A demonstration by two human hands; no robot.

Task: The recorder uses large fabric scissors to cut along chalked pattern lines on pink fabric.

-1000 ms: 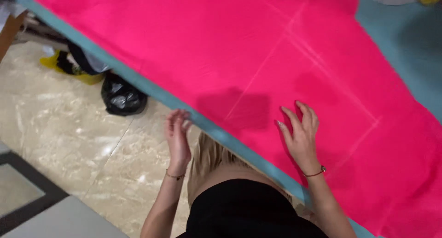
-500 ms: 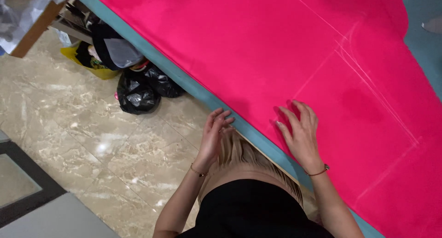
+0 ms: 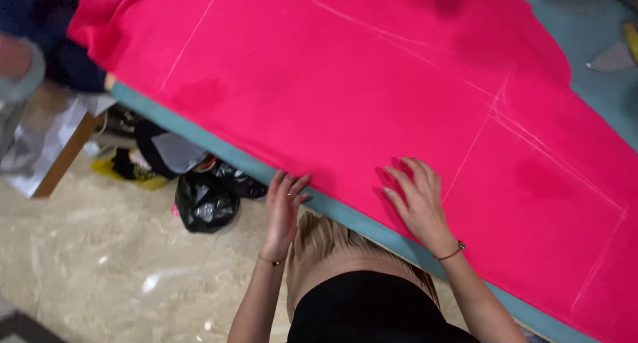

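your right hand (image 3: 419, 203) lies flat, fingers spread, on the pink fabric (image 3: 372, 97) running along the desk's near edge (image 3: 345, 213), your left hand (image 3: 284, 207) loosely touching that edge.

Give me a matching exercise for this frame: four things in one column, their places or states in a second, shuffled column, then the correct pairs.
Things:
1. left hand
2. right hand
3. black plastic bag
4. chalk lines

Places or states:
A. lying on the marble floor beside the table
B. flat on the pink fabric, fingers spread
C. drawn across the pink fabric
D. at the teal table edge, fingertips at the cloth's border

Pairs: 1-D, 2-B, 3-A, 4-C
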